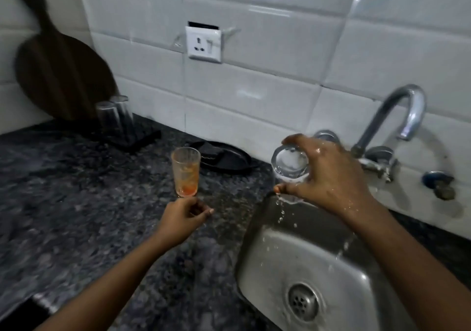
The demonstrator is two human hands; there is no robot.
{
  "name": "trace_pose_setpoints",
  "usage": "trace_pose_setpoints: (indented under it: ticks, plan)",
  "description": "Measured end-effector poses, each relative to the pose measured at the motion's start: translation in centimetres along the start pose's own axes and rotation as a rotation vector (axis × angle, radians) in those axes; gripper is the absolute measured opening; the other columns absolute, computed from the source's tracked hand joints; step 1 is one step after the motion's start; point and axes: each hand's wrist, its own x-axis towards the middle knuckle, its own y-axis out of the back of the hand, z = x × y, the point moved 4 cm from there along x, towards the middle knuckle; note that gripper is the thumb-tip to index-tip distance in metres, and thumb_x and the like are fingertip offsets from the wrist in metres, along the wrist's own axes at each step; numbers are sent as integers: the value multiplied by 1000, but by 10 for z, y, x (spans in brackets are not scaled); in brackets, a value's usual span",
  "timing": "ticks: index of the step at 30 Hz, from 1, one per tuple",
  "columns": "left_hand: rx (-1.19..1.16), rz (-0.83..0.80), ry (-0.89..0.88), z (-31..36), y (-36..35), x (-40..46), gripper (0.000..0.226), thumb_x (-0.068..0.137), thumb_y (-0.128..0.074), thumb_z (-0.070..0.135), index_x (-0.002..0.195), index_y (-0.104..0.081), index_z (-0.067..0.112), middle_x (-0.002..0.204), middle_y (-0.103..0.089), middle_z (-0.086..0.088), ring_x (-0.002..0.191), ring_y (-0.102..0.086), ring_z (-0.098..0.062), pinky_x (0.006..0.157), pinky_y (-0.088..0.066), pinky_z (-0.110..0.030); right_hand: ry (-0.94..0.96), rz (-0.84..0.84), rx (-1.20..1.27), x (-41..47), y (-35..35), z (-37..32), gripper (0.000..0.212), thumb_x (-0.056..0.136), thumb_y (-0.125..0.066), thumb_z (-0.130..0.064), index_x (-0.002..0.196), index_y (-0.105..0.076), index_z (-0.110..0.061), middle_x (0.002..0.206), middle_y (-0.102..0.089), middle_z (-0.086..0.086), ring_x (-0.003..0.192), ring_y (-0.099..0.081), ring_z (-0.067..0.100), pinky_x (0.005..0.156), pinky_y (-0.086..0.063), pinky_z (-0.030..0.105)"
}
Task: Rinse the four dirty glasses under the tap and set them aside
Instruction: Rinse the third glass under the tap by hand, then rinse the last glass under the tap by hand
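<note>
Nearest, the steel sink point(275, 262) sits sunk into the dark speckled tabletop point(76, 190), its left rim meeting the stone, with a drain at the bottom and water splashing down its right wall. Open stone lies to the left of the rim. Above it, the left hand point(182, 217) pinches the base of an upright dirty glass point(185, 171) streaked with orange residue pooled at the bottom. The right hand point(328, 175), wet, grips a clear glass point(290, 165) tipped mouth-down over the sink's far left corner, drops falling from it. Behind, the curved tap point(397, 116) stands at the white tiled wall. Farther left, two rinsed glasses point(114, 116) stand inverted on a dark cloth point(142, 139), beside a black tray point(224, 158); a wooden board point(58, 70) leans against the tiles.
</note>
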Motion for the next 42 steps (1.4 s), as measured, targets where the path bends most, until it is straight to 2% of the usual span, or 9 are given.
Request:
trace_pose_setpoints:
  ticks: [2,7,12,16,20,26,33,36,42]
  plan:
    - [21,59,33,-28,37,13,16,81,-68,32,76,-66,17,73,-70,2,71,-66,-8,58,-47,-20,16,119,59,28,5,-31,74,56,-85,-42,121,-52,-27,116,-64,2,104,-60,27,83,-47,37]
    - [126,260,197,-134,128,54,19,81,-69,26,82,-70,7,85,-68,-13,82,-64,-27,65,-41,-29,78,298,283,117,-21,-99,72,52,-89,-25,115,-56,-18,112,-59,8,98,-56,21,79,-40,24]
    - [338,413,263,-213,178,100,29,82,-65,32,82,-62,3,92,-62,-20,93,-59,-38,83,-45,-42,75,250,455,205,-89,-166,71,51,-88,-15,114,-55,-18,106,-60,8,97,-57,25,82,-51,41]
    - [502,361,237,-246,176,123,50,90,-49,42,123,-53,4,135,-49,-17,135,-35,-33,116,-6,-45,87,76,421,265,-161,-206,70,59,-84,-12,119,-51,-23,116,-56,9,100,-56,28,83,-50,38]
    - [521,403,220,-247,172,126,57,91,-38,45,128,-51,5,140,-45,-17,140,-27,-32,115,4,-42,24,-78,401,311,-234,-230,69,68,-76,-1,126,-47,-26,123,-43,11,104,-51,27,86,-40,25]
    - [575,384,229,-252,166,130,49,91,-46,40,122,-55,3,134,-50,-19,137,-33,-34,115,-3,-45,-121,-131,408,356,-300,-236,60,80,-62,5,128,-46,-25,117,-37,10,91,-49,25,68,-38,21]
    - [586,384,247,-253,164,131,57,88,-26,44,118,-57,6,131,-53,-18,135,-37,-34,114,-3,-44,-32,-227,313,385,-339,-239,72,77,-70,-2,139,-40,-22,127,-40,20,107,-50,33,85,-38,26]
    - [589,376,255,-253,164,130,57,87,-26,44,117,-57,8,130,-54,-17,135,-38,-34,113,-5,-44,54,-311,326,391,-348,-245,70,82,-61,-2,143,-32,-21,140,-34,23,126,-39,36,101,-33,33]
    - [577,402,248,-251,165,129,62,87,-21,47,121,-54,8,137,-48,-15,140,-29,-31,114,3,-41,1,-294,296,387,-360,-247,62,89,-50,0,145,-29,-15,146,-33,22,130,-37,37,106,-31,33]
